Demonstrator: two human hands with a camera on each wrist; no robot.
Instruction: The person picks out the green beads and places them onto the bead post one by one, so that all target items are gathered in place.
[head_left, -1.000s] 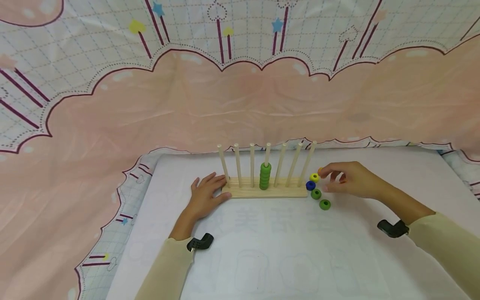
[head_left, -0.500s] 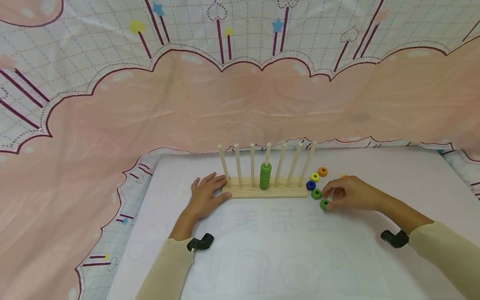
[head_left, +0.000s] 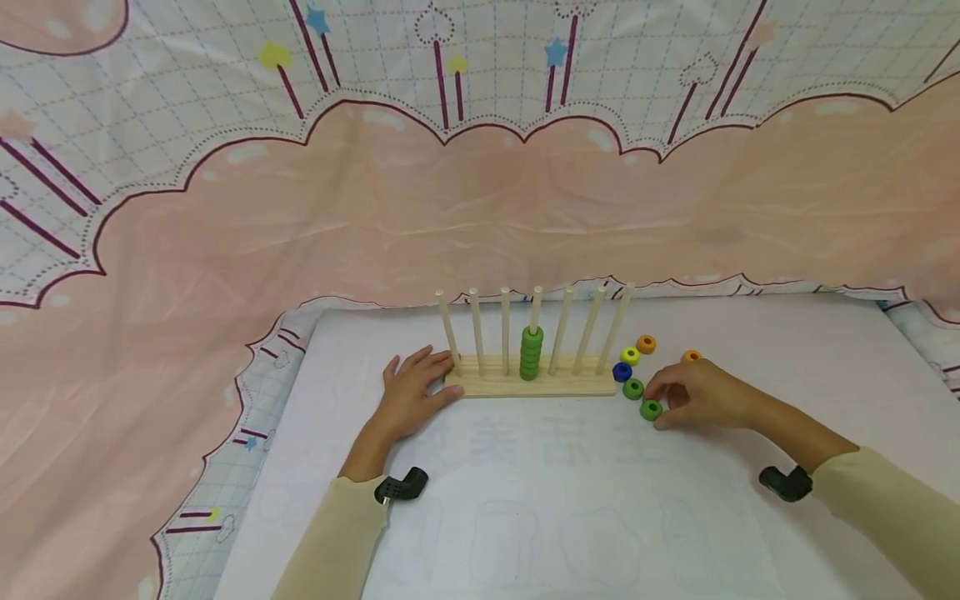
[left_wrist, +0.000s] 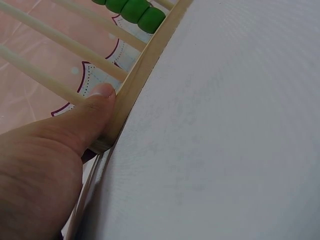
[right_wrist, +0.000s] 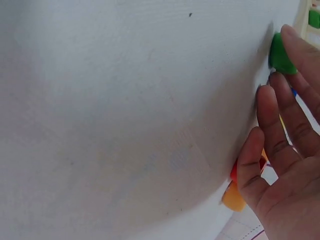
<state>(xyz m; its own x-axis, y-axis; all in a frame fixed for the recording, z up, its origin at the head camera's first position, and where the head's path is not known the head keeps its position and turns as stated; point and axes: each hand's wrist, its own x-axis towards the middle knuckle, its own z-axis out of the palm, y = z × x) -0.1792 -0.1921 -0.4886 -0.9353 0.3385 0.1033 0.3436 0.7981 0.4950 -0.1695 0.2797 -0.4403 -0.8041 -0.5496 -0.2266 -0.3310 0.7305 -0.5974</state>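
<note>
A wooden peg rack (head_left: pixel 555 385) stands on the white table, with several green beads (head_left: pixel 530 354) stacked on its middle peg. My left hand (head_left: pixel 412 393) holds the rack's left end; in the left wrist view the thumb (left_wrist: pixel 95 112) lies against the base's front edge. My right hand (head_left: pixel 708 393) has thumb and index finger at either side of the nearest loose green bead (head_left: pixel 651 410), pinching it on the table. In the right wrist view that green bead (right_wrist: pixel 281 55) sits between thumb and index finger, the other fingers spread loosely.
Right of the rack lie another green bead (head_left: pixel 633 388), a blue bead (head_left: pixel 622 372), a yellow bead (head_left: pixel 629 357) and an orange bead (head_left: pixel 646 343). A second orange bead (head_left: pixel 692 356) and a red bead (right_wrist: pixel 234 172) lie behind my right hand. A patterned curtain (head_left: pixel 480 208) hangs behind the table.
My right hand has come down and toward me from beside the far orange bead to the nearest green bead, uncovering the orange beads. My left hand and the rack stay put.
</note>
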